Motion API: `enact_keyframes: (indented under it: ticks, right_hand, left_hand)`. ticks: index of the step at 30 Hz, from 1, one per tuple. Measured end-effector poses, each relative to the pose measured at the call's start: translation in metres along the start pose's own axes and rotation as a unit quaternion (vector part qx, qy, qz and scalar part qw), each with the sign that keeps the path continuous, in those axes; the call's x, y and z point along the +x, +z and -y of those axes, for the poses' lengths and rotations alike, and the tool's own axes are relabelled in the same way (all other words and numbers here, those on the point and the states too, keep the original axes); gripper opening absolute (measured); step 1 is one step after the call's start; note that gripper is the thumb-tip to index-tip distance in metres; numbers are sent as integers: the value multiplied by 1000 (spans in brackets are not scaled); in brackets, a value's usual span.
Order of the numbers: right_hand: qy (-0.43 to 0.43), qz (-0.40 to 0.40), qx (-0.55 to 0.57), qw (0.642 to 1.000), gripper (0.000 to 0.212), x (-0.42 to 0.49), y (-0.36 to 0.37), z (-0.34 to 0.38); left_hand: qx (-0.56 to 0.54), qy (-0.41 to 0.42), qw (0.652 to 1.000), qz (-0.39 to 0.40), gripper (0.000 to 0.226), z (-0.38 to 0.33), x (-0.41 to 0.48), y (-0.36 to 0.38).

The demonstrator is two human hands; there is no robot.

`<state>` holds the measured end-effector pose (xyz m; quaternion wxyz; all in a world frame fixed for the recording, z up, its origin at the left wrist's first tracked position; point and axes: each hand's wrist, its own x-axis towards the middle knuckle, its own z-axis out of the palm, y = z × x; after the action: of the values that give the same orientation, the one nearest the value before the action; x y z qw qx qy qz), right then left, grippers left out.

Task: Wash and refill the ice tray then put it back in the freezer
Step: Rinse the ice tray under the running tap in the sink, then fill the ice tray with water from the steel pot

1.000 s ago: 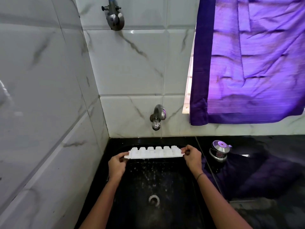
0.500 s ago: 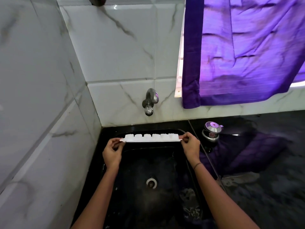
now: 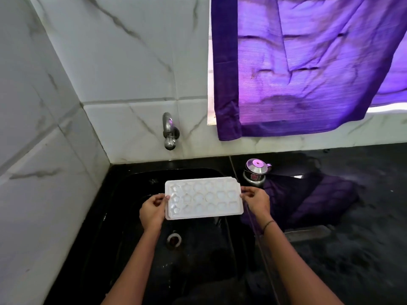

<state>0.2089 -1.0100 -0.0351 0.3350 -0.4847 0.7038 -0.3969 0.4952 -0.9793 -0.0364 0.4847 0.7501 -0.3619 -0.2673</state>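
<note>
tray (image 3: 203,199) facing up over sink (image 3: 123,194) | left hand (image 3: 152,211), right hand (image 3: 256,202) pinching its ends | risk: wet rim slipping, tilting under tap (image 3: 169,134)

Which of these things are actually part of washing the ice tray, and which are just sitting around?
Part of the job:
ice tray, held at its ends by the left hand and right hand
tap
black sink

Just lying about:
purple curtain
small steel container on the counter
</note>
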Motion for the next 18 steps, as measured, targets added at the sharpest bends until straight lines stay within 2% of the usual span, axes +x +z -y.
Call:
enact_keyframes:
  ticks: [4, 12, 18]
  right_hand:
    - [63, 29, 7, 998, 16, 20, -37, -43]
    - [164, 60, 54, 983, 20, 51, -105, -96]
    - [179, 72, 45, 980, 23, 79, -139, -112]
  left_hand:
    - [30, -28, 998, 50, 17, 1, -31, 40]
    - [-49, -146, 972, 177, 19, -9, -81, 110]
    - [-60, -190, 959, 202, 19, -39, -104, 144]
